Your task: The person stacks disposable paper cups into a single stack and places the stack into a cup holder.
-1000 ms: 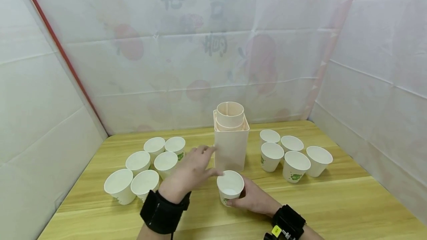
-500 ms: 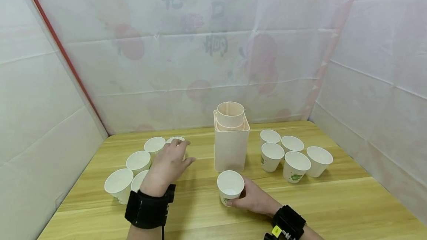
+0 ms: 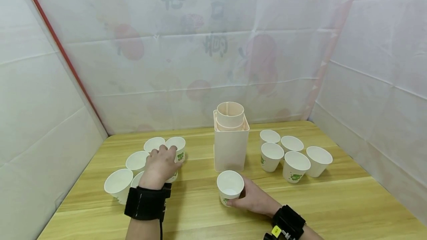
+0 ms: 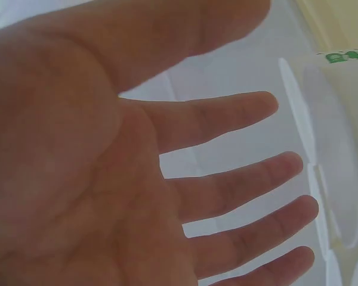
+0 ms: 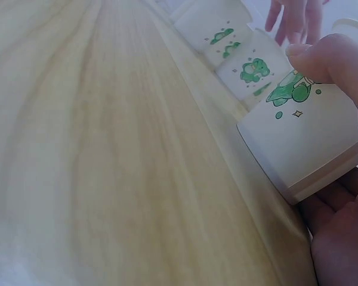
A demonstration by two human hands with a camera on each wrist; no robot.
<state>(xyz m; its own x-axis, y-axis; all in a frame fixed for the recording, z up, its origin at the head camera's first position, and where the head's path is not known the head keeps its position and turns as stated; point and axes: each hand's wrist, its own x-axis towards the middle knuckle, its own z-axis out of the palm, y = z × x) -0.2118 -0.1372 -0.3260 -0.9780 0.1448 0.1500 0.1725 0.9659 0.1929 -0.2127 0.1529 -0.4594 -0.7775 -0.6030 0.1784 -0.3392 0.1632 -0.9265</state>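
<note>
In the head view my right hand (image 3: 255, 197) holds a white paper cup (image 3: 230, 184) upright near the table's front middle. The right wrist view shows the thumb on this cup's green-printed side (image 5: 292, 89) and fingers curled round behind it. My left hand (image 3: 161, 164) hovers over the left group of cups, above a paper cup (image 3: 172, 178) that it mostly hides. In the left wrist view its fingers (image 4: 238, 185) are spread and nearly straight, with a white cup (image 4: 340, 161) beyond the fingertips. Whether they touch a rim, I cannot tell.
Other upright paper cups (image 3: 119, 182) stand in the left group, and several more (image 3: 296, 167) at the right. A cream square container (image 3: 231, 151) with a round tube (image 3: 230, 114) in its top stands mid-table. White cloth (image 3: 200, 66) hangs behind the wooden table (image 3: 333, 210).
My left hand has moved left, from near the held cup to the left group, and has come lower over a cup there. The right hand and its cup have stayed put.
</note>
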